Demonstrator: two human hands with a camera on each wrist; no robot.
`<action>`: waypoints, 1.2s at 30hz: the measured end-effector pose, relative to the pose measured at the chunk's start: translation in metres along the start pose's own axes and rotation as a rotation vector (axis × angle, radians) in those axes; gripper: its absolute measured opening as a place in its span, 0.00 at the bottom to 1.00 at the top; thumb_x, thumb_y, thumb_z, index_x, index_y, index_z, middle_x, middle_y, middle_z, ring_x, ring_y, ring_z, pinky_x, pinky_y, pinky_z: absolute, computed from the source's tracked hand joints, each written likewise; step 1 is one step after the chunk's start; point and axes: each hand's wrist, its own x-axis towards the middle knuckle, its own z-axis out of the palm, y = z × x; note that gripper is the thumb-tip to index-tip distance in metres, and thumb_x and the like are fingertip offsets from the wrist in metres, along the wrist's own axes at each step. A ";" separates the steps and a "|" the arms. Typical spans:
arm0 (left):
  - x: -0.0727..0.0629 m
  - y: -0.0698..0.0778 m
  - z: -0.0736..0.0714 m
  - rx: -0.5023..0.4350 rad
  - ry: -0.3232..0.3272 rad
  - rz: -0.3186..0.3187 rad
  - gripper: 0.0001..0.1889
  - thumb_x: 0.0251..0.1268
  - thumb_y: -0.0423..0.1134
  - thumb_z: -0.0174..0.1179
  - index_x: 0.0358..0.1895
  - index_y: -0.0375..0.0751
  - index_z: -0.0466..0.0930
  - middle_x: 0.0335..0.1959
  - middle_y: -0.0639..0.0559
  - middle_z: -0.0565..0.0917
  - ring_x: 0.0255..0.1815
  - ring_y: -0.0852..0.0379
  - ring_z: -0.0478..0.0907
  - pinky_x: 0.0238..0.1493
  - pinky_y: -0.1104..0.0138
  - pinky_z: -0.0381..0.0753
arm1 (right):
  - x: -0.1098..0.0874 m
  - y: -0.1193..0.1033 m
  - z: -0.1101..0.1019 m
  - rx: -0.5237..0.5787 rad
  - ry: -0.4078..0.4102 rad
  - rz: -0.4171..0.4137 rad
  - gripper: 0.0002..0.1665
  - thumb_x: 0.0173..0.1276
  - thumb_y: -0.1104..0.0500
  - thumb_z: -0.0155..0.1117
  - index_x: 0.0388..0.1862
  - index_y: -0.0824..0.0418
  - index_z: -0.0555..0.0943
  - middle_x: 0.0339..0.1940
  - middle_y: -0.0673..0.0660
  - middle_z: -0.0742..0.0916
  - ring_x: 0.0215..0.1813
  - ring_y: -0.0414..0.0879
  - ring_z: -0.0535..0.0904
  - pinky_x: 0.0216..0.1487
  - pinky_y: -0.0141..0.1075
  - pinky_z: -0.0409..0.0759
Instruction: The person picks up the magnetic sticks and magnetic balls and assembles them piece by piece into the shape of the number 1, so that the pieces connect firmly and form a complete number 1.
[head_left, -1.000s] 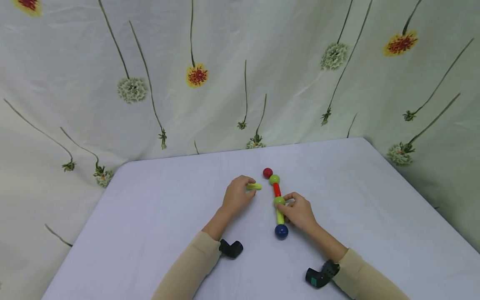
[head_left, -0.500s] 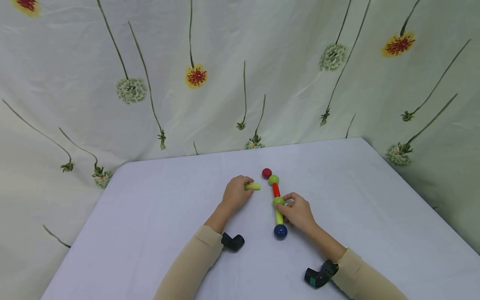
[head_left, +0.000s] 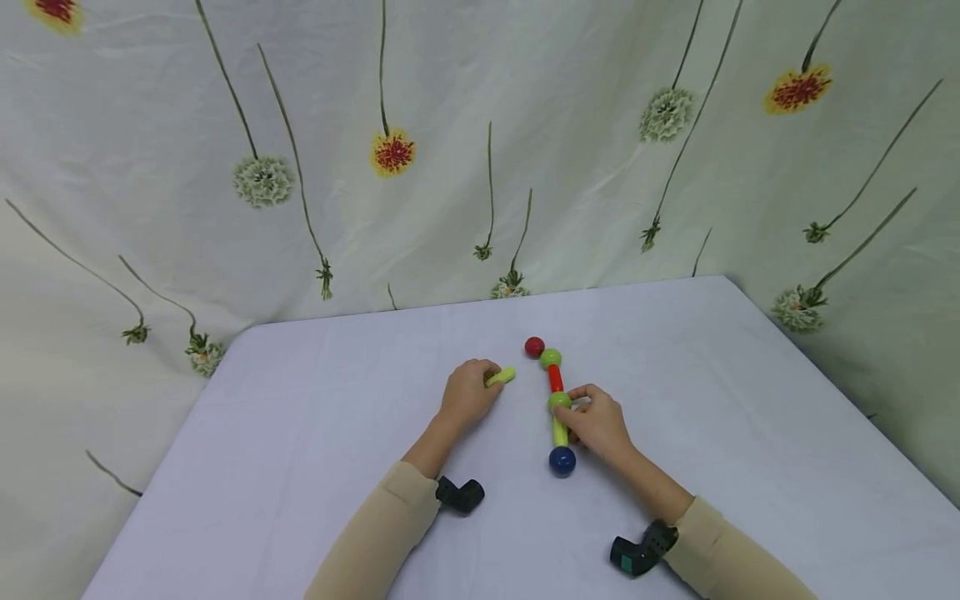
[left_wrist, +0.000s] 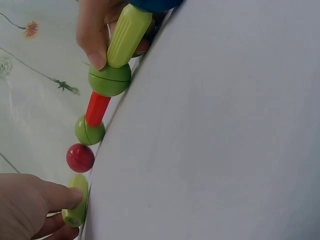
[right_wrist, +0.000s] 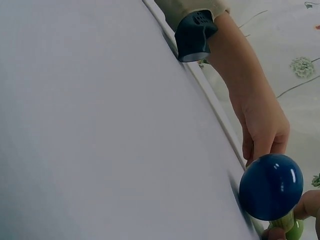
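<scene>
My left hand (head_left: 467, 396) pinches a lime-green ribbed rod (head_left: 501, 377) between thumb and fingers, left of a chain of toy balls and rods. A hole shows in the rod's end in the left wrist view. With thumb and fingertips, my right hand (head_left: 600, 427) grips the chain's nearer green ball (head_left: 558, 398). From that ball a second lime rod (head_left: 560, 435) runs to a blue ball (head_left: 562, 461), large in the right wrist view. On its far side, a short red rod (head_left: 555, 379) leads to another green ball (head_left: 551, 357). A red ball (head_left: 534, 347) sits right beside that one.
The chain lies on a table with a pale lilac cloth (head_left: 337, 433). Behind the table's far edge hangs a white curtain (head_left: 450, 75) printed with flowers. Black wrist cameras (head_left: 461, 497) sit at both sleeves.
My left hand has turned the lime rod from lying level to slanting up to the right and drawn it slightly left. The right hand keeps its grip on the chain.
</scene>
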 end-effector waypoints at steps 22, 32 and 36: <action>-0.036 0.012 -0.012 -0.134 -0.038 -0.022 0.11 0.61 0.35 0.65 0.45 0.35 0.84 0.32 0.52 0.81 0.32 0.58 0.73 0.35 0.65 0.74 | 0.020 -0.004 -0.005 0.029 -0.004 0.054 0.22 0.63 0.58 0.65 0.51 0.69 0.75 0.16 0.55 0.82 0.17 0.44 0.75 0.21 0.32 0.75; -0.050 0.018 -0.013 -0.156 -0.057 -0.014 0.11 0.61 0.35 0.66 0.45 0.36 0.84 0.33 0.52 0.81 0.33 0.58 0.73 0.35 0.65 0.75 | 0.033 -0.006 -0.007 0.032 -0.006 0.063 0.22 0.64 0.58 0.63 0.52 0.70 0.75 0.17 0.56 0.82 0.18 0.43 0.76 0.21 0.32 0.76; -0.055 0.019 -0.013 -0.159 -0.058 0.003 0.11 0.61 0.36 0.66 0.45 0.37 0.84 0.34 0.52 0.81 0.35 0.58 0.75 0.38 0.64 0.76 | 0.036 -0.005 -0.006 0.036 0.001 0.058 0.23 0.64 0.57 0.64 0.53 0.70 0.75 0.17 0.56 0.82 0.17 0.43 0.76 0.21 0.32 0.75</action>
